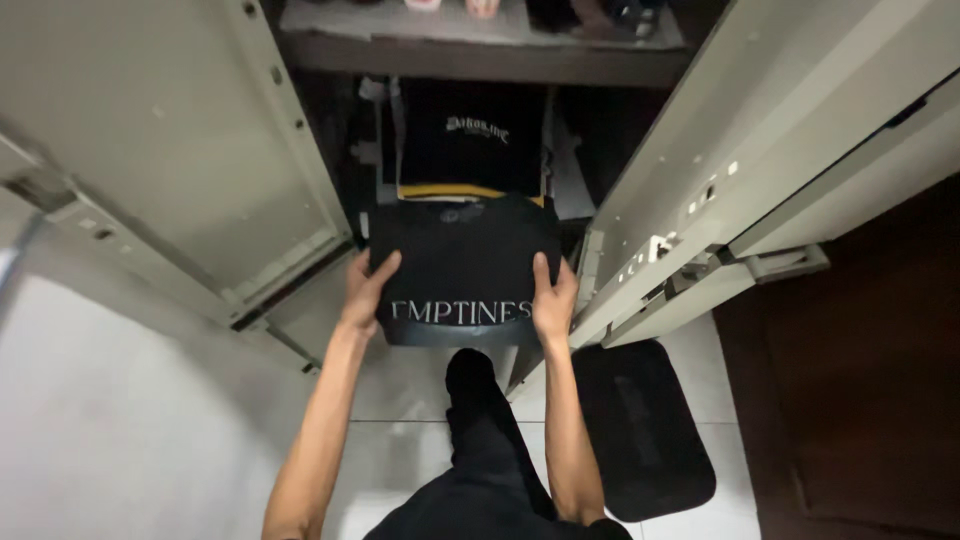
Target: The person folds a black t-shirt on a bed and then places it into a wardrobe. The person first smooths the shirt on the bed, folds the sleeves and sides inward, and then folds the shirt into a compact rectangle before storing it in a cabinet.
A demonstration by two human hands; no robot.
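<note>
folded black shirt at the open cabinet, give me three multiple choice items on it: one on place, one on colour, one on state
1. Where is the folded black shirt?
A. on the floor mat
B. held at the mouth of the open metal cabinet
C. on the top shelf

2. What colour is the edge on the stack of folded clothes behind it?
A. yellow
B. red
C. green

3. How is the shirt held?
A. by one hand
B. by no hand
C. by both hands, one at each side

Answers: B, it sits between the open doors; A, a yellow strip shows under the black top; C, the left hand and right hand grip its sides.
</note>
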